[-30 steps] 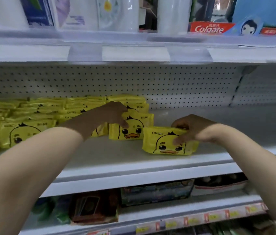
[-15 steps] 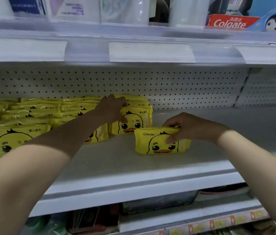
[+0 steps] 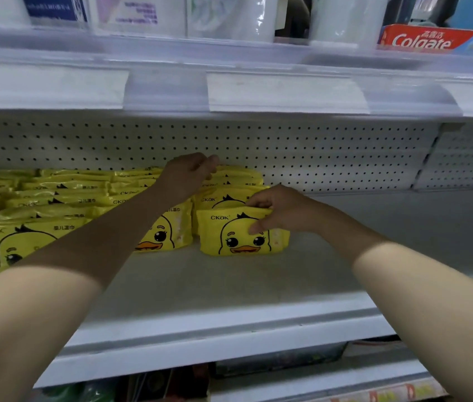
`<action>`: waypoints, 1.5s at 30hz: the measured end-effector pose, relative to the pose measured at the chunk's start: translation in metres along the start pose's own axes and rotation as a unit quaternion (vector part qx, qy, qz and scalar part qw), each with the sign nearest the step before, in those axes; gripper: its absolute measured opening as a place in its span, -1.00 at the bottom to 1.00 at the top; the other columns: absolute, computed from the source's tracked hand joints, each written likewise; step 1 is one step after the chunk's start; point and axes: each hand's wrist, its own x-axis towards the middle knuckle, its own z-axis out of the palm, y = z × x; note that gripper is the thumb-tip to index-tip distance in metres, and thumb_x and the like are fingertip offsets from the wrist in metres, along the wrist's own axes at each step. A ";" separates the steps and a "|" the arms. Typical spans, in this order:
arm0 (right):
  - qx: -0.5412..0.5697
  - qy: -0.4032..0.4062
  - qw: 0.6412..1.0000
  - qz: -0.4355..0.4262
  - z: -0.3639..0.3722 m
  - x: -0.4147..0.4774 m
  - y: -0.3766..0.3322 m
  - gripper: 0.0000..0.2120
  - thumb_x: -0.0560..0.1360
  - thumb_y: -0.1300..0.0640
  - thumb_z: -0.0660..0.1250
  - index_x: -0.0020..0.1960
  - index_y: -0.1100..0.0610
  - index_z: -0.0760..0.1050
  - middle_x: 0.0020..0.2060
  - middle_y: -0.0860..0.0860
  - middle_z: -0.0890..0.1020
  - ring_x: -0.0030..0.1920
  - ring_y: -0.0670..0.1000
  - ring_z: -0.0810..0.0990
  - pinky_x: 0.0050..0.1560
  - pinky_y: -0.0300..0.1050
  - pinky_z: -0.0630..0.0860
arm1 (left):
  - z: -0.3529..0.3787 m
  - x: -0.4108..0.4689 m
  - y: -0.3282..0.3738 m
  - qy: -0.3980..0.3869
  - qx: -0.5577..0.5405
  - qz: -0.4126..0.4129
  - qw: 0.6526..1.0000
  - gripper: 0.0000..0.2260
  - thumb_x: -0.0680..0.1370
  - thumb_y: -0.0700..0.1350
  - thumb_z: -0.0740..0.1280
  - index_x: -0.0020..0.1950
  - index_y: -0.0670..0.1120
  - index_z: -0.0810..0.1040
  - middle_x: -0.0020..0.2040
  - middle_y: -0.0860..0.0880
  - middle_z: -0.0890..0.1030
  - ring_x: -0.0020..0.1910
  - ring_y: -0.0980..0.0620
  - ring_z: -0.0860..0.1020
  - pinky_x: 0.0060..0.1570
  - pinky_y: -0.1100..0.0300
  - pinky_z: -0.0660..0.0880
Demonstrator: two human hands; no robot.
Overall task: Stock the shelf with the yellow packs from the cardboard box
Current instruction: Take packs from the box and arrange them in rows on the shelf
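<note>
In the head view, my right hand point(image 3: 284, 210) grips the front pack point(image 3: 229, 236), a yellow one with a duck face. The fingers curl over its top edge and the thumb presses on its printed front. This pack stands upright on the white shelf point(image 3: 229, 288), at the right-hand end of the stock, with bare shelf to its right. It sits just in front of a second pack point(image 3: 220, 197) of the same kind and just beside a neighbouring pack point(image 3: 168, 230) on its left.

My left hand point(image 3: 185, 177) reaches further back, over the rear packs near the pegboard wall point(image 3: 316, 152). Its fingers are curled down at the tops of those packs, but I cannot tell whether they actually hold one or only touch.

The rest of the yellow packs point(image 3: 55, 195) fill the left part of the shelf in rows, most lying low and overlapping, those at the front edge facing me.

Above, the upper shelf point(image 3: 171, 50) carries white-wrapped goods and a red Colgate box point(image 3: 424, 39) at the far right. Below the working shelf, dark boxed items are visible but too blurred to name.
</note>
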 end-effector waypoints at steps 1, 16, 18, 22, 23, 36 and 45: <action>-0.015 0.015 1.000 -0.005 0.003 0.004 -0.002 -0.47 0.33 0.12 0.63 0.26 0.04 0.59 0.17 -0.14 0.62 0.19 -0.23 0.52 0.19 -0.40 0.43 | -0.001 0.000 -0.001 0.004 -0.006 -0.002 1.000 -0.60 0.64 0.19 0.12 0.06 -0.05 0.63 0.00 0.02 0.67 -0.15 0.17 0.54 -0.24 0.34 0.36; -0.191 0.197 0.961 -0.042 0.014 0.007 -0.008 -0.42 0.40 -0.08 0.54 0.37 0.01 0.49 0.21 0.02 0.54 0.31 0.05 0.36 0.10 -0.16 0.30 | 0.002 -0.023 0.011 0.049 0.103 0.041 0.993 -0.64 0.64 0.12 0.19 0.02 -0.13 0.60 -0.05 -0.09 0.66 0.02 -0.14 0.58 0.14 0.04 0.46; -0.182 0.204 0.961 -0.041 0.007 -0.006 -0.011 -0.43 0.41 -0.07 0.52 0.37 0.00 0.48 0.23 0.02 0.53 0.32 0.05 0.36 0.10 -0.17 0.30 | 0.000 -0.031 0.016 0.053 0.077 0.039 0.995 -0.68 0.61 0.13 0.24 0.07 -0.10 0.60 0.03 -0.06 0.66 0.08 -0.08 0.57 0.19 0.02 0.46; -0.182 0.181 0.966 -0.030 -0.010 -0.038 -0.018 -0.39 0.43 -0.06 0.50 0.43 -0.01 0.41 0.32 0.01 0.49 0.36 0.06 0.38 0.18 -0.14 0.33 | 0.000 -0.057 0.030 0.064 0.082 0.017 0.994 -0.63 0.55 0.21 0.31 0.20 -0.02 0.56 0.19 -0.09 0.58 0.19 -0.09 0.52 0.21 0.00 0.45; -0.186 0.174 0.967 -0.025 -0.014 -0.047 -0.021 -0.37 0.44 -0.05 0.50 0.45 0.00 0.38 0.34 0.02 0.47 0.37 0.06 0.38 0.20 -0.14 0.33 | 0.000 -0.067 0.035 0.067 0.086 0.006 0.994 -0.60 0.54 0.24 0.31 0.22 0.00 0.54 0.22 -0.09 0.56 0.21 -0.10 0.50 0.21 -0.02 0.46; -0.280 0.089 0.954 -0.065 0.011 -0.192 -0.060 -0.33 0.44 -0.17 0.48 0.47 -0.09 0.33 0.39 0.07 0.43 0.39 0.13 0.37 0.34 0.09 0.41 | 0.007 -0.251 0.099 0.106 0.185 -0.127 0.969 -0.51 0.43 0.21 0.45 0.28 0.03 0.48 0.24 -0.06 0.52 0.25 -0.11 0.45 0.21 -0.07 0.47; -0.237 0.014 0.959 -0.154 0.078 -0.253 -0.096 -0.37 0.44 -0.13 0.48 0.44 -0.10 0.34 0.45 0.00 0.38 0.47 0.08 0.24 0.40 0.10 0.33 | -0.024 -0.392 0.113 0.098 0.234 -0.233 0.939 -0.51 0.42 0.12 0.48 0.28 0.02 0.45 0.25 -0.08 0.45 0.26 -0.15 0.40 0.17 -0.10 0.47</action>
